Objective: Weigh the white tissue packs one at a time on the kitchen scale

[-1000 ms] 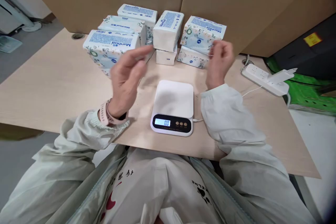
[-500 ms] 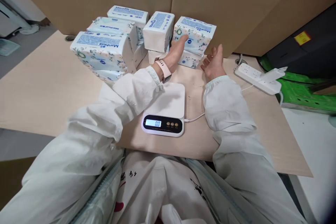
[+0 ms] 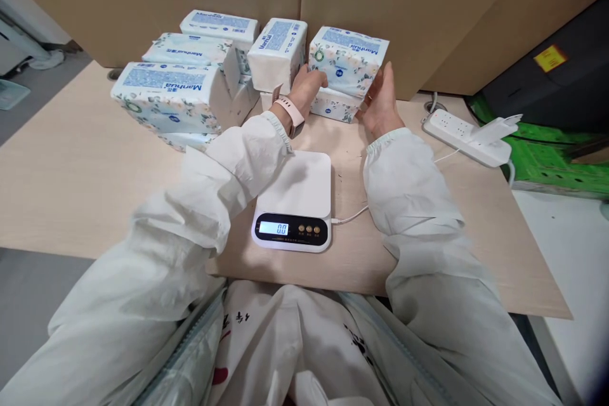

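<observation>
A tissue pack printed "Manhua" lies on top of another tissue pack near the cardboard boxes. My left hand, with a pink-banded watch at the wrist, is at the stack's left side, its thumb toward the front and its other fingers partly hidden between two stacks. On the right side, my right hand has its thumb up and its fingers against or close behind the packs. Both hands are open around the stack, which rests on the table. Nearer me is a white digital scale reading 0.0.
Several more tissue packs stand stacked at the left, and one white-ended pack is beside my left hand. Cardboard boxes wall off the back. A power strip lies at the right, and a cable runs from the scale.
Both hands have closed in on the right-hand stack. My left hand has dropped from before the top pack to its left side; my right hand has come against the right side.
</observation>
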